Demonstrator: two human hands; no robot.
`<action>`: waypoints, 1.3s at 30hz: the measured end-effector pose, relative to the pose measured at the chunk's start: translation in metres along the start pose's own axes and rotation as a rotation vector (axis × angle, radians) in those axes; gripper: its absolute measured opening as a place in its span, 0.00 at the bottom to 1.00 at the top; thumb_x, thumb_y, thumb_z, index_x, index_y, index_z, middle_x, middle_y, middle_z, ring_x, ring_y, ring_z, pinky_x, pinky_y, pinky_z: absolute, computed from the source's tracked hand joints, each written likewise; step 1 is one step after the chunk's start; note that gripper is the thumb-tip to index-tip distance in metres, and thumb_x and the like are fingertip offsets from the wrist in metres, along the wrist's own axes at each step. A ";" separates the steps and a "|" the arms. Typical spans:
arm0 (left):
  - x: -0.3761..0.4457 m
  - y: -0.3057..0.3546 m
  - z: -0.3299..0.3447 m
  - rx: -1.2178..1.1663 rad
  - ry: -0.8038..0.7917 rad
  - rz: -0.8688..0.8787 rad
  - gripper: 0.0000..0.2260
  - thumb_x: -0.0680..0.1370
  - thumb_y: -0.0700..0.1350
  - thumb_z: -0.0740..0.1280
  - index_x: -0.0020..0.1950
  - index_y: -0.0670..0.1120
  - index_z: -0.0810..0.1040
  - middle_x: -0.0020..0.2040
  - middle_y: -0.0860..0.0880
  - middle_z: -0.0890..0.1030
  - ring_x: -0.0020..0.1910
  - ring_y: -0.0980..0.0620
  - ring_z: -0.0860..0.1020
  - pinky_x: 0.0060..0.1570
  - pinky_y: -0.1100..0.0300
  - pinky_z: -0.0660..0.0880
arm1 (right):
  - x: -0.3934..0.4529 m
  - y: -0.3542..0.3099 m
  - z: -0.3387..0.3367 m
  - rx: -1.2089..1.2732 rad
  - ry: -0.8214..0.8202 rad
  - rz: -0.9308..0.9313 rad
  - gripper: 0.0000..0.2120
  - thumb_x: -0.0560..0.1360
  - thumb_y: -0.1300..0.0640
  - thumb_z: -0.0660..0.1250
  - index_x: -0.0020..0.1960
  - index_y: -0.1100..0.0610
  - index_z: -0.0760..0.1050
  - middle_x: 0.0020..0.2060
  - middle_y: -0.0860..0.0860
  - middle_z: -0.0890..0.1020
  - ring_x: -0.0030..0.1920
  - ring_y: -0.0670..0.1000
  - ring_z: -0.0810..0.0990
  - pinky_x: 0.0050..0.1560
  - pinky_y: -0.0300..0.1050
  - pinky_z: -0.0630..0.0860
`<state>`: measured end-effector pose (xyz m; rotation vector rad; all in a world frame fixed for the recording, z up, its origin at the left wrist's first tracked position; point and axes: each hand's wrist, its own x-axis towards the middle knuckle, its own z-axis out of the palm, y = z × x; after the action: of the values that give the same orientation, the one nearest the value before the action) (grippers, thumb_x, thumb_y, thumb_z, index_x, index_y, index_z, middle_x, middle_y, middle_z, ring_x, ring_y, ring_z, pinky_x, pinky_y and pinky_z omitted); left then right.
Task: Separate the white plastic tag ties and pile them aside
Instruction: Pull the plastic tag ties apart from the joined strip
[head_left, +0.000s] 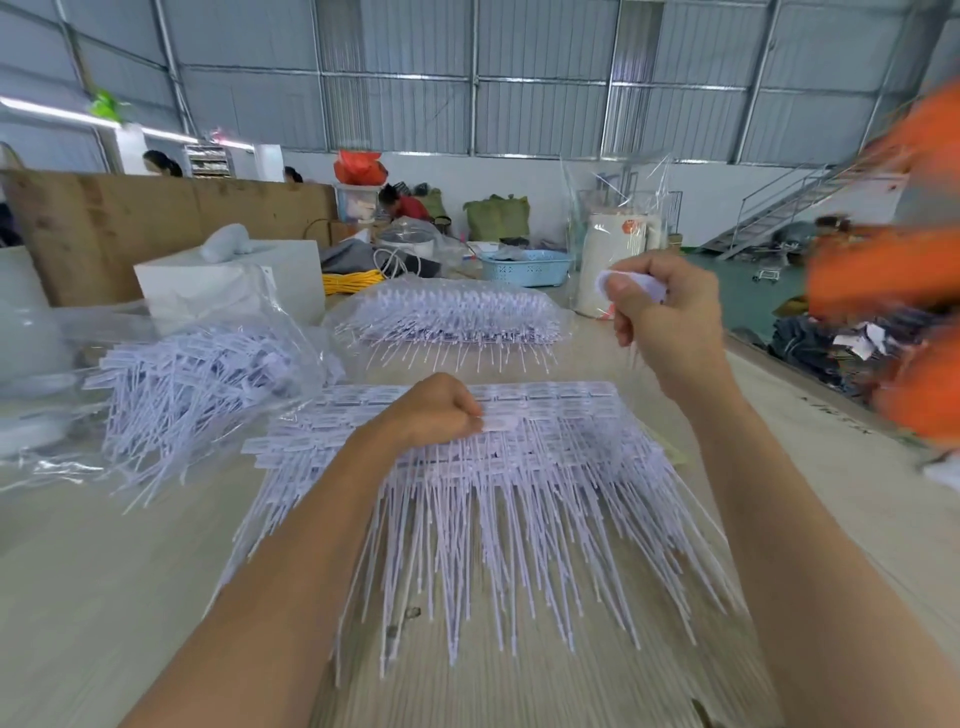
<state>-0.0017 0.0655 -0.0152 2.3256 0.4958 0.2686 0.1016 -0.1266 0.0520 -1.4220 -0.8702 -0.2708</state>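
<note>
My left hand (441, 410) pinched one tab on the joined tag ties (467, 467); my right hand (660, 312) gripped seemingly freed ones; light, springy plastic, best held by the tabs

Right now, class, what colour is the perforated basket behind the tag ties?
Light blue basket, seen in the head view.

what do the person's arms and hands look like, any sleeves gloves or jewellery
Both forearms are bare right down to the bottom of the picture, with no sleeve showing. The left hand and the right hand wear no gloves. No ring, watch, bracelet or marking shows on either one.
</note>
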 end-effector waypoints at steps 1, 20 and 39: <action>0.000 -0.001 0.001 -0.006 0.014 0.008 0.06 0.76 0.40 0.69 0.52 0.41 0.81 0.57 0.46 0.80 0.55 0.50 0.78 0.57 0.56 0.74 | 0.000 -0.003 0.006 -0.015 -0.068 0.044 0.07 0.75 0.65 0.65 0.40 0.56 0.77 0.28 0.52 0.76 0.23 0.44 0.72 0.25 0.37 0.71; -0.005 -0.006 0.002 -0.140 0.077 0.052 0.07 0.78 0.41 0.64 0.41 0.46 0.77 0.32 0.49 0.79 0.34 0.53 0.76 0.47 0.54 0.74 | -0.037 0.055 0.077 0.033 -0.337 0.505 0.06 0.73 0.70 0.67 0.40 0.62 0.75 0.37 0.54 0.78 0.33 0.50 0.79 0.41 0.46 0.79; -0.001 -0.011 -0.005 -0.331 0.272 -0.039 0.23 0.78 0.41 0.66 0.21 0.47 0.73 0.21 0.54 0.75 0.34 0.50 0.77 0.44 0.56 0.75 | -0.030 0.038 0.064 -0.155 -0.038 0.135 0.10 0.71 0.66 0.69 0.37 0.53 0.77 0.32 0.45 0.79 0.30 0.43 0.74 0.30 0.35 0.73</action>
<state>-0.0068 0.0752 -0.0196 1.9642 0.5804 0.6063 0.0830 -0.0705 -0.0014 -1.6274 -0.7932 -0.2137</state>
